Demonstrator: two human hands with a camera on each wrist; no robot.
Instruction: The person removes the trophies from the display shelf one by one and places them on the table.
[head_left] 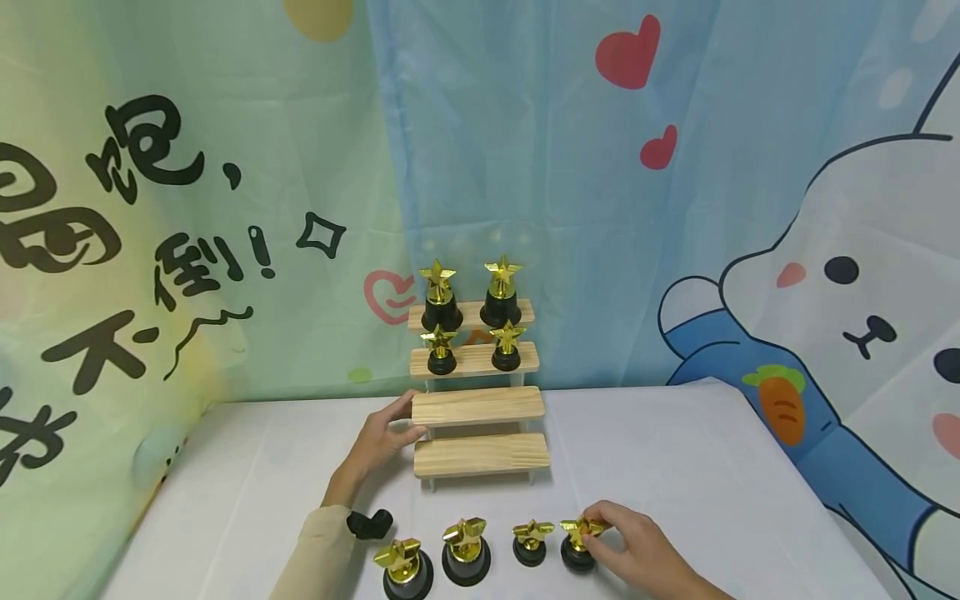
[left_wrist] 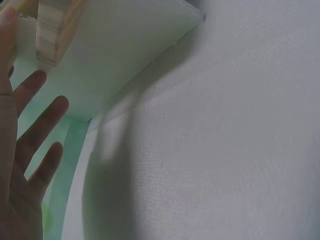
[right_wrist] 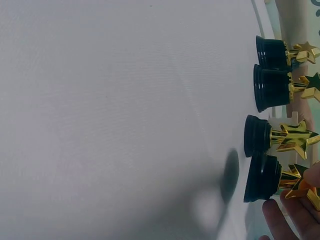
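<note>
A tiered wooden display stand (head_left: 480, 406) stands at the back of the table. My left hand (head_left: 381, 440) is at its left side, by the third step down; in the left wrist view the hand's fingers (left_wrist: 42, 127) are fairly straight and spread beside a plank end (left_wrist: 52, 37). At the front right, my right hand (head_left: 637, 546) pinches the gold star of a small trophy (head_left: 576, 557) with a black base. Left of it stand another small trophy (head_left: 529, 546) and two larger ones, a middle trophy (head_left: 467, 558) and a left trophy (head_left: 407, 571).
Two larger star trophies, left (head_left: 441, 304) and right (head_left: 501, 300), stand on the top step. Two smaller ones, left (head_left: 442, 357) and right (head_left: 506, 352), occupy the step below. A white cloth covers the table (head_left: 637, 450); a printed curtain (head_left: 525, 125) hangs behind.
</note>
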